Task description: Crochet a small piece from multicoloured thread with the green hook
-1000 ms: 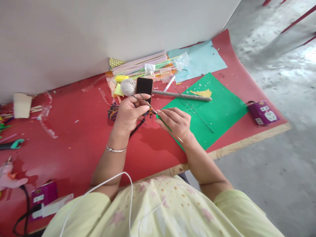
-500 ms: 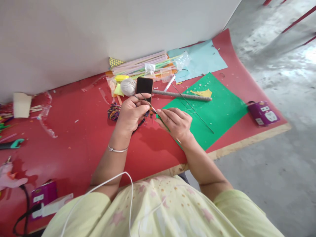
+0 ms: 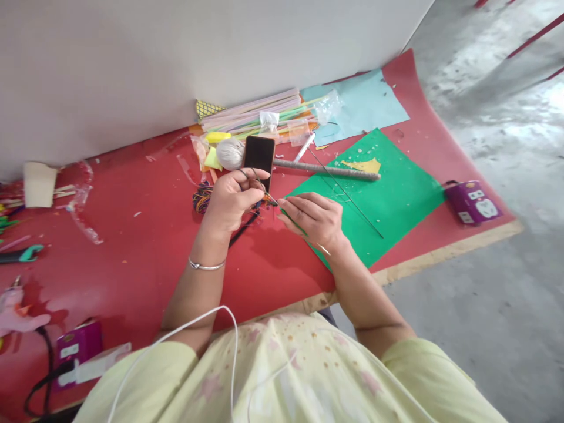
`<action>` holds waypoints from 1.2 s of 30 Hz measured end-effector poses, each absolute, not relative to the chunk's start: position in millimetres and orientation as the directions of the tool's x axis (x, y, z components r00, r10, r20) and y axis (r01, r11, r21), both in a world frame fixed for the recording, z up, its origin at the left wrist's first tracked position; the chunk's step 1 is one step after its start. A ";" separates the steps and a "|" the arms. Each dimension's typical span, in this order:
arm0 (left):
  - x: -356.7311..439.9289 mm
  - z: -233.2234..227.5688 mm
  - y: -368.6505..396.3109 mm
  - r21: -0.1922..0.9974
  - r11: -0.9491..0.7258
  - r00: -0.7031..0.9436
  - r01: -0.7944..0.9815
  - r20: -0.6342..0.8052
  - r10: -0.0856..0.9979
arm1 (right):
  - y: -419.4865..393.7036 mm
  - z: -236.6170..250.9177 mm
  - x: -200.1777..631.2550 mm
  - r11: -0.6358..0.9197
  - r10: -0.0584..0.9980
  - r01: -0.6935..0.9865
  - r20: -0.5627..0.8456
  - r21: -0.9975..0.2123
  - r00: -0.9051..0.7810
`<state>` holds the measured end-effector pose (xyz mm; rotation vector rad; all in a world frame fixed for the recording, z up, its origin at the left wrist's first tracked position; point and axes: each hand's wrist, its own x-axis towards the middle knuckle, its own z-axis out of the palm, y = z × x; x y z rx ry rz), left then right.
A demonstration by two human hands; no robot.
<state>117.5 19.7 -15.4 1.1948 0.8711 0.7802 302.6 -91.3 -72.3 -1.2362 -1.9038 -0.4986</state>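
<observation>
My left hand [image 3: 235,201] is closed in a pinch, with a thin dark cord [image 3: 258,178] looping up from between thumb and fingers. From there a slim strand runs across to my right hand [image 3: 314,218], whose fingers are pressed together round a thin stick. The stick's pale end [image 3: 324,249] pokes out below that palm, and a bit of green shows along it. Just behind the pinch lie a black phone [image 3: 259,155] and a dark multicoloured yarn bundle [image 3: 202,198], partly hidden by my left hand.
A green sheet [image 3: 400,194] lies on the red tabletop [image 3: 145,258], crossed by a grey wrapped rod [image 3: 326,169]. Farther back are pastel straws [image 3: 251,111] and a white yarn ball [image 3: 230,154]. A glue gun [image 3: 20,314] sits left; a purple box [image 3: 471,202] stands right.
Both hands stay almost in place, still pinched. The strand between them shows thinner and darker, and the stick's pale end has slid slightly farther out below my right hand.
</observation>
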 end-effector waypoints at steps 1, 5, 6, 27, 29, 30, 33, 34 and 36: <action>116.2 -14.7 20.3 0.980 0.196 0.474 -0.044 -0.152 0.867 | -91.1 -71.6 303.1 0.466 0.575 0.879 0.791 -0.106 -0.209; 112.3 -11.1 22.2 0.969 0.242 0.527 -0.039 -0.186 0.829 | -90.3 -68.7 302.6 0.541 0.570 0.817 0.801 -0.198 -0.184; 112.0 -10.0 22.2 0.962 0.269 0.538 -0.050 -0.201 0.819 | -90.2 -68.3 301.8 0.548 0.572 0.805 0.804 -0.226 -0.163; 134.6 -13.8 2.8 0.811 0.499 0.544 -0.305 -0.282 0.790 | -92.2 -77.7 284.9 0.463 0.568 0.793 0.819 -0.396 0.077; 137.8 -13.7 -0.4 0.814 0.484 0.519 -0.321 -0.276 0.809 | -92.1 -79.1 285.2 0.451 0.569 0.801 0.818 -0.395 0.083; 138.1 -13.5 -0.9 0.810 0.493 0.525 -0.317 -0.283 0.803 | -92.1 -79.5 286.1 0.452 0.569 0.799 0.818 -0.397 0.084; 134.2 -11.8 2.4 0.791 0.545 0.584 -0.279 -0.311 0.750 | -92.0 -78.9 291.1 0.471 0.600 0.771 0.797 -0.428 0.075; 131.9 -11.0 4.4 0.787 0.558 0.603 -0.264 -0.317 0.733 | -91.9 -78.2 293.2 0.478 0.618 0.758 0.783 -0.444 0.069; 127.2 -9.2 8.2 0.788 0.567 0.626 -0.240 -0.321 0.711 | -91.2 -76.4 297.5 0.487 0.649 0.739 0.759 -0.466 0.051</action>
